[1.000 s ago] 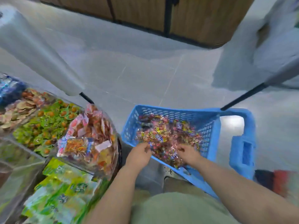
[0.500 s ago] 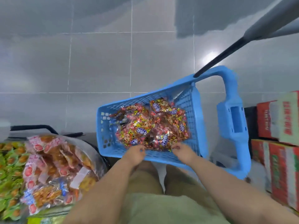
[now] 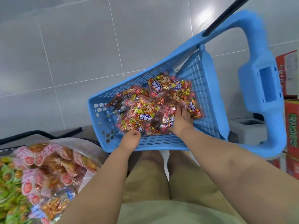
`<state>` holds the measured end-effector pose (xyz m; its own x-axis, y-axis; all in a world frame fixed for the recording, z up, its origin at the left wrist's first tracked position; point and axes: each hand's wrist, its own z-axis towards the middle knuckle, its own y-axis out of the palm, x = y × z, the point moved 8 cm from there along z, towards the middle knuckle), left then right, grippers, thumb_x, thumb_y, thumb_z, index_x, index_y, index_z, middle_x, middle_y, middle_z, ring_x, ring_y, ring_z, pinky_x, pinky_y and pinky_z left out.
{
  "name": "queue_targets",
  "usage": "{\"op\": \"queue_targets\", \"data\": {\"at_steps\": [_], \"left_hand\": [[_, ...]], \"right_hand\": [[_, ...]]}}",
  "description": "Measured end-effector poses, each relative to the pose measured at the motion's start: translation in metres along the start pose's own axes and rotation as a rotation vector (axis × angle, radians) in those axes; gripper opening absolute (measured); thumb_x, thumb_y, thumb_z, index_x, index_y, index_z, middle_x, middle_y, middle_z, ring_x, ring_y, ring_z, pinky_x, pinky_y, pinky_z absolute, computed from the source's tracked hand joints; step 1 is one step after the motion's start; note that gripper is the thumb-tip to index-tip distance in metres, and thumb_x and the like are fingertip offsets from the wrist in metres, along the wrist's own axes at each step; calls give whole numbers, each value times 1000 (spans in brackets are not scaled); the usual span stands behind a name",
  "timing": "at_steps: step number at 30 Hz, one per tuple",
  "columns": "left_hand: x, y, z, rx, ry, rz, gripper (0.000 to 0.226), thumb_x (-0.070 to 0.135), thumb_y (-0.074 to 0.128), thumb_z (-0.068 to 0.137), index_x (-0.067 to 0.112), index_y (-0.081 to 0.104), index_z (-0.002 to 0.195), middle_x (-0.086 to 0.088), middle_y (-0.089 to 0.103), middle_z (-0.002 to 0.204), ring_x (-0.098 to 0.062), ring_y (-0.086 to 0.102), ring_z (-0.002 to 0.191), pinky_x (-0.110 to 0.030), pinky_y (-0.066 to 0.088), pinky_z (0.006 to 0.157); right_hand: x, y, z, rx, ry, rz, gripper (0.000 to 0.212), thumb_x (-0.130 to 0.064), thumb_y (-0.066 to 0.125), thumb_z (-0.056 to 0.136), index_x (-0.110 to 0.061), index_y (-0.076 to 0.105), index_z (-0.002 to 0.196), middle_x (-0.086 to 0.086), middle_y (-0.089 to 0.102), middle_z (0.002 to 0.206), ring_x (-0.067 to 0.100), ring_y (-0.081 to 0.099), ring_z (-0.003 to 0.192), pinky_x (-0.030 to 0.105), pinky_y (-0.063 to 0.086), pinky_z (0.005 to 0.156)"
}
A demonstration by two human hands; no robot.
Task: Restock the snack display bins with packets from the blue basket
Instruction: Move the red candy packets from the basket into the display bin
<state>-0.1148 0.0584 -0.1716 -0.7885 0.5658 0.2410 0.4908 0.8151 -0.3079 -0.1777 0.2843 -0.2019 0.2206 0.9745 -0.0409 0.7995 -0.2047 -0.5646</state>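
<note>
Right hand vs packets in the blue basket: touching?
Touching. Head view: the right hand lies on the packets, its fingertips dug in among them, no gap.

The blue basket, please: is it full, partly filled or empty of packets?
Partly filled: a heap of red packets covers most of the floor of the blue basket, but bare lattice shows at its left end.
</note>
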Motion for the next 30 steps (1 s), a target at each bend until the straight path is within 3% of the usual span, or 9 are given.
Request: {"op": "queue_targets", "data": {"at_steps": [5,11,13,16,19,22,24,26,30], "left_hand": [[-18,2,1,35,6,40,15,20,47,95,21,61,98,11,56,82,-2,49,72,-17,34,59],[-12,1,1,11,-39,-231,15,21,51,94,24,60,82,-3,61,85,-19,57,83,-28,45,71],[-4,0,-4,-3,-38,-327,11,30,56,94,25,60,85,-3,62,91,-17,58,84,-27,46,70],[17,3,-11,-59,16,-451,19,44,62,89,29,61,99,4,63,103,-10,60,94,-25,48,72],[42,14,-19,-197,33,-754,50,37,71,79,19,54,122,0,65,115,-17,62,108,-36,51,90],[54,8,-19,-216,69,-900,40,23,73,75,18,59,112,0,73,104,-19,69,98,-38,56,83],[49,-3,-16,-162,60,-888,24,18,70,81,20,63,104,3,75,96,-18,69,94,-36,57,77],[35,-13,-11,-69,39,-868,17,17,70,84,19,65,100,2,75,94,-19,69,93,-36,56,78],[12,-29,-8,149,-6,-945,16,26,76,80,17,68,91,0,76,90,-20,71,90,-37,55,83]], "right_hand": [[-9,2,2,94,-136,-107,96,-48,81,62,-18,27,136,14,22,139,33,23,128,41,27,103],[-28,-22,-9,199,-328,-223,42,-38,67,81,-14,50,111,8,62,111,27,49,110,42,30,105],[-25,-33,-18,186,-329,-40,38,-40,63,86,-14,49,110,6,64,97,24,55,87,38,47,81],[-19,-50,-32,85,-217,581,42,-48,66,82,-20,47,106,-10,56,85,7,52,73,26,43,60],[-35,-59,-49,-18,-207,951,35,-47,68,81,-30,48,104,-25,55,90,-8,52,82,12,39,63],[-55,-64,-57,-115,-284,992,17,-48,58,88,-38,51,101,-25,56,96,5,58,99,16,43,73],[-45,-89,-47,140,-265,927,17,-46,51,92,-35,56,105,-18,55,104,12,54,108,28,45,89],[-20,-117,-34,479,-78,780,38,-35,54,92,-17,51,126,2,49,127,23,42,124,40,35,106],[-11,-121,-7,525,105,682,72,-19,63,85,-6,24,144,16,29,146,30,28,136,41,28,113]]}}
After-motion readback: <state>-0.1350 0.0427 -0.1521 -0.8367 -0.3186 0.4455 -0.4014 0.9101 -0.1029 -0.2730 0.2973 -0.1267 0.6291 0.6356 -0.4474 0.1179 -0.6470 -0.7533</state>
